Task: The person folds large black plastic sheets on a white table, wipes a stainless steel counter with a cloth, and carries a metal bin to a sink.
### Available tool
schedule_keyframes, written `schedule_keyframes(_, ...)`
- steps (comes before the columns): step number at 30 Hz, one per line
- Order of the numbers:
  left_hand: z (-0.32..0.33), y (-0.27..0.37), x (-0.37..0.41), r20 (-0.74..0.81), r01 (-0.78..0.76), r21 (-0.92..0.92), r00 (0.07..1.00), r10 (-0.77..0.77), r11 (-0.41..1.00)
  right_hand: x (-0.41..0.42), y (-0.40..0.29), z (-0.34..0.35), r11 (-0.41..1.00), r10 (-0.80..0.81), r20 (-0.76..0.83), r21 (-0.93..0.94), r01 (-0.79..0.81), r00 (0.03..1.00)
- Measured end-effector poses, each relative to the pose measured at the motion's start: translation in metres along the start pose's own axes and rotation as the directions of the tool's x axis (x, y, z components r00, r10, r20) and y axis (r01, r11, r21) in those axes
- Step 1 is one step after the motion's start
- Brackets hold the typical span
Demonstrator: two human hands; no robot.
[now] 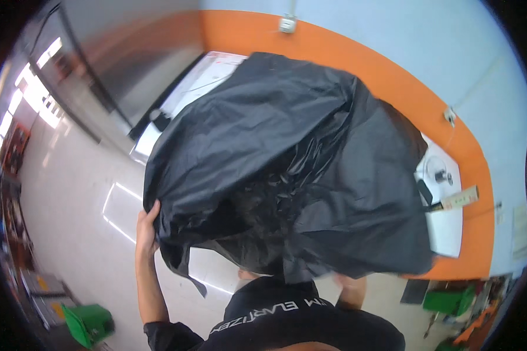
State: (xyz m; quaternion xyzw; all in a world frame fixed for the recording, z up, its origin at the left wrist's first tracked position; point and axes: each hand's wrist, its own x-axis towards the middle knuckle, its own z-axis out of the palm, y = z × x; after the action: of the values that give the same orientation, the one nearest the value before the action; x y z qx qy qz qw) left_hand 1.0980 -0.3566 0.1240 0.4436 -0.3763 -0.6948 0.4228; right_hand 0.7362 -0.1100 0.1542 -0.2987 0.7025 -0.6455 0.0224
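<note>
A large, creased black plastic sheet (pixel 246 131), possibly a bag, billows out before me and fills the middle of the view. A darker, shinier hollow shows among its folds. At its left edge, my left hand (pixel 147 230) grips the plastic, thumb on the near side. A loose strip hangs below that hand. My right hand (pixel 350 283) is at the lower right edge, blurred and partly covered by the plastic. Its fingers are hidden, so their hold is unclear.
Behind the plastic is a white table (pixel 445 228), with a roll-shaped item (pixel 459 199) bearing writing at its right. An orange-and-pale wall (pixel 404 70) stands beyond. Green bins (pixel 88 324) sit low on both sides. Pale glossy floor (pixel 79 175) lies left.
</note>
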Motion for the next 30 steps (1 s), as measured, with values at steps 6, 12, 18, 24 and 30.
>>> schedule_keyframes(6, -0.012, -0.029, 0.112, -0.012, 0.204, 0.126, 0.979, -0.205, 0.971, 0.105, 0.033, 0.054, 0.986, 0.159, 0.123, -0.078, -0.15, 0.98)
schedule_keyframes(12, 0.047, -0.041, 0.198, -0.118, 0.306, 0.191, 0.95, -0.288, 0.933, 0.141, 0.117, 0.09, 0.917, 0.395, 0.633, -0.229, -0.327, 0.665)
schedule_keyframes(18, 0.058, -0.022, 0.247, -0.025, 0.426, 0.42, 0.888, -0.459, 0.801, 0.237, 0.131, 0.104, 0.958, 0.28, 0.841, -0.276, -0.077, 0.464)
schedule_keyframes(24, 0.116, 0.007, 0.346, -0.017, 0.308, 0.486, 0.939, -0.344, 0.818, 0.51, 0.124, 0.213, 0.776, 0.269, 0.919, -0.384, 0.501, 0.289)
schedule_keyframes(30, 0.14, -0.075, 0.477, 0.116, -0.108, 0.845, 0.993, 0.018, 0.524, 0.606, 0.285, 0.373, 0.12, -0.362, 0.608, -0.721, 0.682, 0.706)
